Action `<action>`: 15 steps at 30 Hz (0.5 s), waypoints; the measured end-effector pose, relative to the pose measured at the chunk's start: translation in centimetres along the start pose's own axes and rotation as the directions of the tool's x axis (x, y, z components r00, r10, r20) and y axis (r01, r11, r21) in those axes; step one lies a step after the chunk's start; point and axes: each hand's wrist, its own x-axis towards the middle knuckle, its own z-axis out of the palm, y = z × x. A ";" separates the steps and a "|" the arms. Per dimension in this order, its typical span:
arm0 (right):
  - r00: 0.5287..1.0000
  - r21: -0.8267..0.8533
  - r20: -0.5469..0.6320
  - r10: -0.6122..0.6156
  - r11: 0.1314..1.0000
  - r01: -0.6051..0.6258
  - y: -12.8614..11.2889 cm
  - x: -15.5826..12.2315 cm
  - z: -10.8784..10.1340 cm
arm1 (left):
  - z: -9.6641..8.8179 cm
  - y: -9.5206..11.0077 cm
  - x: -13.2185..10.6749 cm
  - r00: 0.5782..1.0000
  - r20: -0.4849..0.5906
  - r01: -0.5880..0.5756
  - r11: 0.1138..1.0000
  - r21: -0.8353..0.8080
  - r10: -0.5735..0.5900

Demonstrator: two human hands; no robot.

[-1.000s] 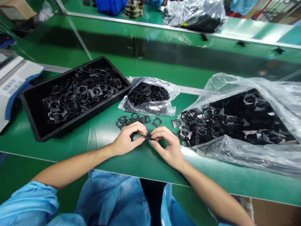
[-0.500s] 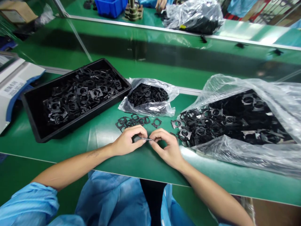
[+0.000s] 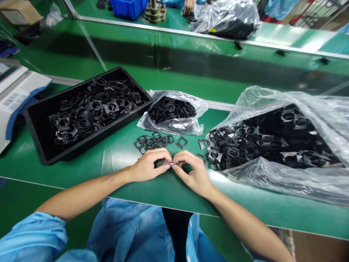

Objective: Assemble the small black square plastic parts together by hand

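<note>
My left hand (image 3: 149, 165) and my right hand (image 3: 191, 171) meet over the green table (image 3: 169, 189), fingertips pinched together on a small flat black plastic part (image 3: 169, 164) held between them. Just beyond my hands lies a loose cluster of black ring-shaped parts (image 3: 154, 141). Most of the held part is hidden by my fingers.
A black tray (image 3: 35, 120) of square black frames stands at the left. A small clear bag of rings (image 3: 173, 111) lies in the middle, a large open bag of frames (image 3: 283, 142) at the right. A white machine (image 3: 13, 94) sits far left. Another person's hand (image 3: 188, 5) shows at the far bench.
My two hands have drawn closer together, and the thumbs and forefingers now press on the small part from both sides. Nothing else on the table has moved.
</note>
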 end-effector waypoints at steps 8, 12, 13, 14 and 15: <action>1.000 -0.012 0.016 0.006 1.000 -0.006 -0.1 0.0 0.0 | -0.1 0.0 0.0 1.000 0.019 0.002 1.000 0.013 -0.002; 0.999 -0.037 0.047 0.017 0.999 -0.015 0.0 -0.1 -0.1 | -0.3 0.0 0.1 0.998 0.060 0.011 0.998 0.060 -0.015; 0.998 -0.047 0.060 0.018 0.999 -0.015 0.1 -0.1 -0.1 | -0.3 0.0 0.1 0.997 0.073 0.011 0.997 0.076 -0.017; 0.997 -0.060 0.073 0.019 0.998 -0.014 0.2 -0.2 -0.1 | -0.3 0.0 0.1 0.996 0.088 0.011 0.996 0.093 -0.019; 0.996 -0.075 0.086 0.018 0.997 -0.012 0.2 -0.2 0.0 | -0.4 0.0 0.1 0.994 0.103 0.011 0.994 0.109 -0.023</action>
